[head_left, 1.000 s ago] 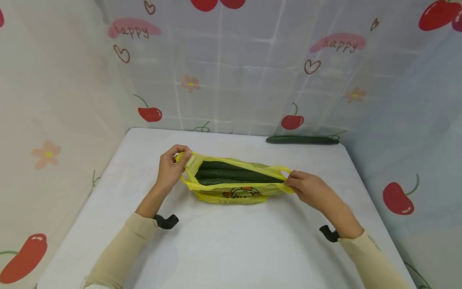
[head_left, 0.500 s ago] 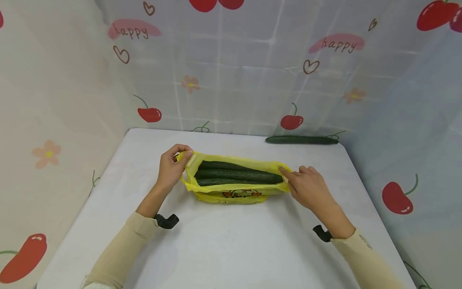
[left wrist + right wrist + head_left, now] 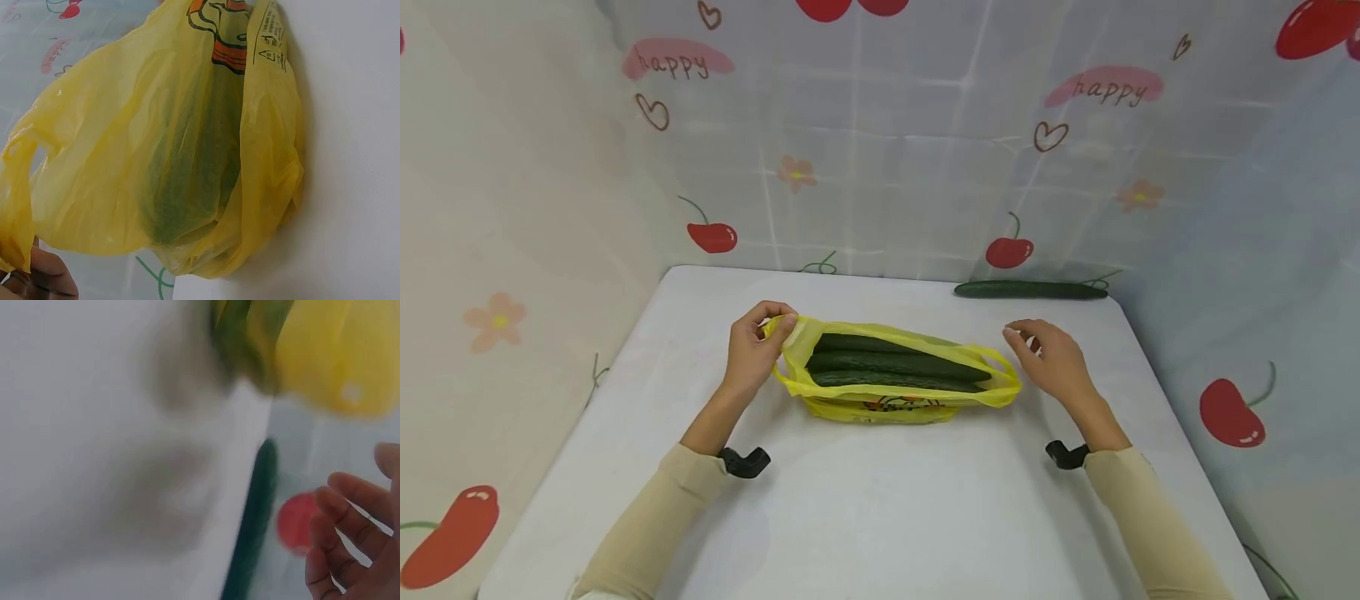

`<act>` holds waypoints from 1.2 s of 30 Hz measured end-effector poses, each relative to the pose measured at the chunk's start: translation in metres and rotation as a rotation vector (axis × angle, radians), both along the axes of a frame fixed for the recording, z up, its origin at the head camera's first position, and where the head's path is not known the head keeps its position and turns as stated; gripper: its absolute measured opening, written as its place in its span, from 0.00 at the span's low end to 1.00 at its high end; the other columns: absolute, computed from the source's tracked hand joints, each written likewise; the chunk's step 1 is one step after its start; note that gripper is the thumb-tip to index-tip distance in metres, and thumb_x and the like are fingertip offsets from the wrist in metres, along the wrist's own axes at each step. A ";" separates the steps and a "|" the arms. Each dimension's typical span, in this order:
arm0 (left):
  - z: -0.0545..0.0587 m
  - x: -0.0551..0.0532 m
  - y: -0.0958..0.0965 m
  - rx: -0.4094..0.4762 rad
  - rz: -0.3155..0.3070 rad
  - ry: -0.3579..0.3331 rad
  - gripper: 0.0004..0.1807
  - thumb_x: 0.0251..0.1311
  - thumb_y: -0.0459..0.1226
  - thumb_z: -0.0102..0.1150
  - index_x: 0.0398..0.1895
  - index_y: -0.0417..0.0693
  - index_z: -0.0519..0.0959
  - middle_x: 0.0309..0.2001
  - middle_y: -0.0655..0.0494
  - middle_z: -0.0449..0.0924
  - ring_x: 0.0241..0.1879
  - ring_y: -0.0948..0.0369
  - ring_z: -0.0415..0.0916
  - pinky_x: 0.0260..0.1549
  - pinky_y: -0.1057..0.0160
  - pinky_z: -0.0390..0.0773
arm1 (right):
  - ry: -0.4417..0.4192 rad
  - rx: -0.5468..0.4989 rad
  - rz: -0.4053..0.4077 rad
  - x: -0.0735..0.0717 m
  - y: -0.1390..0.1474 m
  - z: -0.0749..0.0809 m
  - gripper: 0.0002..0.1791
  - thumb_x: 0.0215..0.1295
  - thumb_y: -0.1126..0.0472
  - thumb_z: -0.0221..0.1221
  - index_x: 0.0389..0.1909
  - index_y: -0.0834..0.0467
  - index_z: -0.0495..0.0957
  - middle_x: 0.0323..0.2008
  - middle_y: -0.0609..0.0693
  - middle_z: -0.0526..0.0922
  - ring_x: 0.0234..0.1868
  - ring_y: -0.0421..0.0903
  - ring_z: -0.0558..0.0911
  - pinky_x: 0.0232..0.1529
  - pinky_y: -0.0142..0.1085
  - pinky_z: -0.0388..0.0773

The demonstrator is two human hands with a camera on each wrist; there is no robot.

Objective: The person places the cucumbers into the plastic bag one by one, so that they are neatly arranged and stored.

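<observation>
A yellow plastic bag (image 3: pixel 880 408) lies on the table with its mouth spread, its printed side toward me. Inside it, several dark green cucumbers (image 3: pixel 887 363) rest side by side. My left hand (image 3: pixel 756 346) pinches the bag's left end by the handle; the left wrist view shows the bunched handle between the fingers (image 3: pixel 53 275). My right hand (image 3: pixel 1051 358) hovers just off the bag's right end, touching nothing, its fingers loosely bent. In the right wrist view the bag (image 3: pixel 350 356) is blurred and apart from that hand.
One more cucumber (image 3: pixel 1030 290) lies along the back right edge of the white table (image 3: pixel 880 517). Behind and beside the table hang curtains (image 3: pixel 910 167) printed with cherries and "happy".
My right hand first gripped the bag's right end, then touched inside its rim, and now has let go and moved right. My left hand keeps its hold.
</observation>
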State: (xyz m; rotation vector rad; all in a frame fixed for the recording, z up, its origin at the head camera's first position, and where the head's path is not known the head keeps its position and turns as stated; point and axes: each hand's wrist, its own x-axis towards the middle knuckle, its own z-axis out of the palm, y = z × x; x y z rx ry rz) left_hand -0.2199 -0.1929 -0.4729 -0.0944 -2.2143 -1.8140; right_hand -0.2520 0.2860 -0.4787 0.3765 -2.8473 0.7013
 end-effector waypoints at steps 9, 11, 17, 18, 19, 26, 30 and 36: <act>-0.002 0.001 0.000 0.019 -0.019 -0.006 0.13 0.75 0.46 0.66 0.49 0.45 0.85 0.44 0.64 0.83 0.23 0.68 0.64 0.23 0.73 0.68 | -0.187 -0.044 -0.125 -0.059 0.053 -0.037 0.30 0.82 0.46 0.56 0.73 0.61 0.74 0.75 0.69 0.70 0.75 0.72 0.68 0.76 0.71 0.61; -0.003 0.001 0.001 0.016 -0.027 -0.012 0.13 0.75 0.46 0.66 0.49 0.45 0.85 0.44 0.63 0.82 0.23 0.68 0.64 0.23 0.73 0.68 | -0.208 -0.051 -0.161 -0.065 0.062 -0.041 0.33 0.81 0.46 0.57 0.76 0.62 0.70 0.78 0.70 0.65 0.78 0.73 0.63 0.78 0.72 0.56; -0.004 0.003 0.001 -0.014 -0.020 -0.031 0.12 0.75 0.46 0.66 0.49 0.47 0.85 0.44 0.62 0.82 0.23 0.67 0.64 0.24 0.72 0.68 | -0.278 -0.025 -0.203 -0.083 0.085 -0.047 0.51 0.76 0.41 0.62 0.85 0.64 0.51 0.84 0.71 0.49 0.82 0.76 0.53 0.80 0.73 0.53; -0.004 0.003 0.001 -0.013 -0.017 -0.033 0.12 0.75 0.46 0.67 0.48 0.47 0.85 0.44 0.62 0.82 0.23 0.67 0.64 0.24 0.72 0.68 | -0.294 -0.016 -0.206 -0.086 0.087 -0.047 0.53 0.75 0.40 0.63 0.86 0.64 0.49 0.85 0.71 0.47 0.82 0.76 0.53 0.80 0.73 0.52; -0.004 0.004 0.000 -0.012 -0.014 -0.035 0.12 0.75 0.46 0.67 0.48 0.47 0.85 0.44 0.62 0.82 0.24 0.67 0.65 0.24 0.72 0.68 | -0.304 -0.005 -0.209 -0.090 0.089 -0.047 0.54 0.75 0.39 0.63 0.86 0.63 0.47 0.85 0.70 0.46 0.83 0.75 0.53 0.80 0.73 0.53; -0.005 0.006 -0.003 -0.016 -0.003 -0.037 0.13 0.75 0.47 0.66 0.49 0.47 0.85 0.45 0.62 0.82 0.25 0.66 0.65 0.25 0.71 0.69 | -0.315 0.040 -0.121 -0.110 0.096 -0.039 0.59 0.73 0.40 0.65 0.87 0.63 0.42 0.86 0.72 0.45 0.83 0.77 0.52 0.80 0.74 0.52; -0.004 0.004 -0.003 -0.009 -0.010 -0.035 0.13 0.75 0.46 0.66 0.49 0.47 0.85 0.45 0.63 0.83 0.24 0.67 0.65 0.24 0.72 0.69 | -0.363 0.077 -0.092 -0.119 0.094 -0.030 0.59 0.74 0.41 0.64 0.88 0.62 0.37 0.86 0.71 0.41 0.83 0.77 0.49 0.80 0.74 0.49; -0.006 0.002 -0.005 -0.008 -0.020 -0.039 0.12 0.76 0.46 0.66 0.48 0.46 0.85 0.44 0.62 0.83 0.22 0.67 0.63 0.23 0.71 0.68 | -0.422 0.135 -0.114 -0.124 0.089 -0.024 0.57 0.75 0.39 0.61 0.88 0.59 0.38 0.85 0.72 0.42 0.81 0.81 0.48 0.78 0.78 0.51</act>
